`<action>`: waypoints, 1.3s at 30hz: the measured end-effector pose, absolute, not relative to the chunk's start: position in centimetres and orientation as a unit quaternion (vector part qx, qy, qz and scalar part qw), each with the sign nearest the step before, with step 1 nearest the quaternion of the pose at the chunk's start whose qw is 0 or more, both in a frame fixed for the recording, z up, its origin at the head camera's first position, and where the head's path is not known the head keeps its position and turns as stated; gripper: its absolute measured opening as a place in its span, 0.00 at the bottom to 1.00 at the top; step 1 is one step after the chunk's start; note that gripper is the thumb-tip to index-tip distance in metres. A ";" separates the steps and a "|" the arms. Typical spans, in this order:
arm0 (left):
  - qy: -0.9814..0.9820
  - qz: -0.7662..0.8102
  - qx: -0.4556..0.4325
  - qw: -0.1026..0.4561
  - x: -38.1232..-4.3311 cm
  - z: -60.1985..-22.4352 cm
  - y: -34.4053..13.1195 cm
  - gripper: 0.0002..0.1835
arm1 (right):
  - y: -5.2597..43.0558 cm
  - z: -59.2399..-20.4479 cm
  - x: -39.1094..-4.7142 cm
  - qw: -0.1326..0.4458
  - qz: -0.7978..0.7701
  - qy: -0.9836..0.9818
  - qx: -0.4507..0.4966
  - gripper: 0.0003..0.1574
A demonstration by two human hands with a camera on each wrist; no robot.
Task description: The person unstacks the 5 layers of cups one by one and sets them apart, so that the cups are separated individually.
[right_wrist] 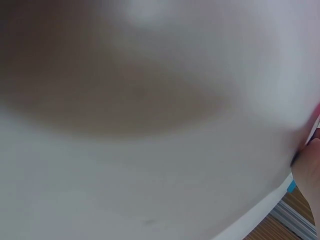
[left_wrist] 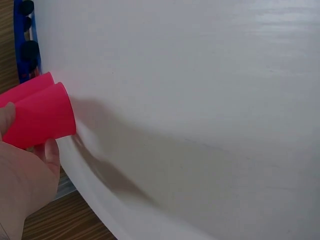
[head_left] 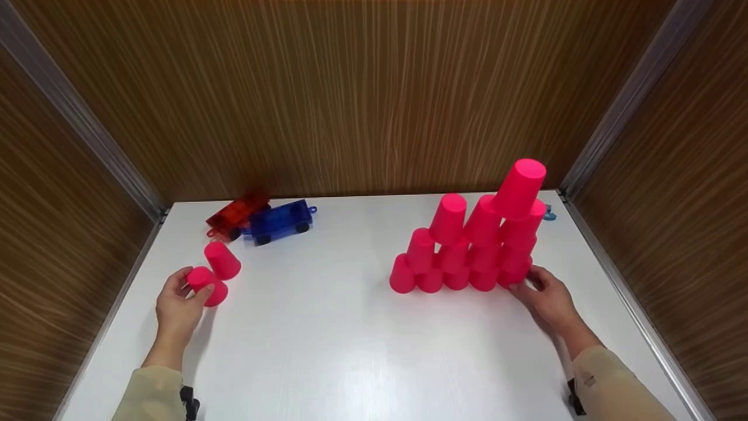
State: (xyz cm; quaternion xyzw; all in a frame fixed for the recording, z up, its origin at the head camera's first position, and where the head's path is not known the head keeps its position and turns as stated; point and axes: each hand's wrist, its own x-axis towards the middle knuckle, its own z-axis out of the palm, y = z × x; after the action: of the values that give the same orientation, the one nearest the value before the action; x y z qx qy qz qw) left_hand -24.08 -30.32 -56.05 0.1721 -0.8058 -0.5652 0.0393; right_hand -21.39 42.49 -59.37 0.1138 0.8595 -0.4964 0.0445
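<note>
In the head view, my left hand (head_left: 180,305) grips a pink plastic cup (head_left: 208,286) between thumb and fingers. Right behind it stands a second pink cup (head_left: 222,261). The left wrist view shows the held cup (left_wrist: 42,115) overlapping the other one. Over on the right, several pink cups are stacked upside down in stepped rows, with a single cup (head_left: 520,188) on top at the right. My right hand (head_left: 548,295) holds the bottom right cup (head_left: 514,277) of that stack, thumb in front and fingers at its side. Only part of the right hand (right_wrist: 309,175) shows in the right wrist view.
A see-through red toy wagon (head_left: 238,215) and a blue one (head_left: 280,221) stand at the back left of the white table (head_left: 350,327). Some small light-blue piece (head_left: 549,213) lies behind the stack. Wood-grain panels (head_left: 374,99) enclose the back and sides.
</note>
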 end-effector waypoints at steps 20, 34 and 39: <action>-0.857 -0.493 0.079 0.128 -24.2 -46.3 -25.7 0.46 | 42.2 -59.6 -21.5 0.042 -0.509 0.852 0.117 0.54; -0.777 -0.534 -0.291 0.160 -27.4 -34.7 -5.4 0.35 | 42.6 -59.2 -21.2 0.053 -0.523 0.840 0.134 0.56; -0.762 -0.535 -0.346 0.114 -28.0 -32.4 1.9 0.36 | 42.3 -59.1 -21.0 0.053 -0.537 0.831 0.138 0.56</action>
State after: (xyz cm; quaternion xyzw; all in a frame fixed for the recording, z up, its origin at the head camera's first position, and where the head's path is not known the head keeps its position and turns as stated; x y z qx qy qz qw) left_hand -28.02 1.92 -32.43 -0.3460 -0.7624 -0.5348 0.1141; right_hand -21.02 42.29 -59.14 0.1379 0.8307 -0.5367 0.0535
